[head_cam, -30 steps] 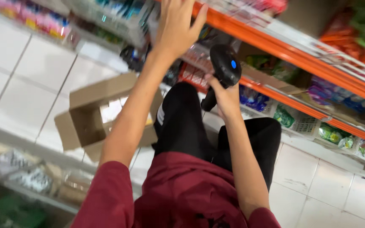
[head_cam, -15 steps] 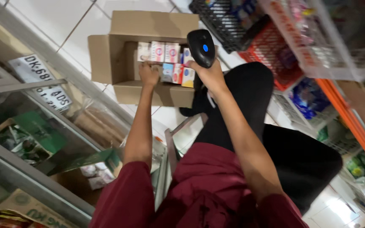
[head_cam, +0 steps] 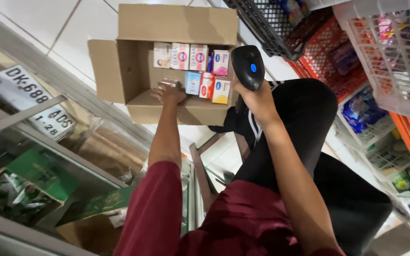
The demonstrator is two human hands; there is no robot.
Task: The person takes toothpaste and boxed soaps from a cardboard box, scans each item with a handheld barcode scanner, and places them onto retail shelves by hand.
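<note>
Left hand (head_cam: pixel 169 93) grasps a small box (head_cam: pixel 169 83) inside the cardboard carton (head_cam: pixel 119 71); right hand (head_cam: pixel 257 97) clenches the black handheld scanner (head_cam: pixel 247 66).

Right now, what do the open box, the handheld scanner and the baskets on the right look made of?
Open box: brown corrugated cardboard, matte, with creased flaps. Handheld scanner in the right hand: looks like hard black plastic, slightly glossy, with a blue lit spot. Baskets: moulded plastic lattice, one white, one red, one black. The left hand reaches into the box.
</note>
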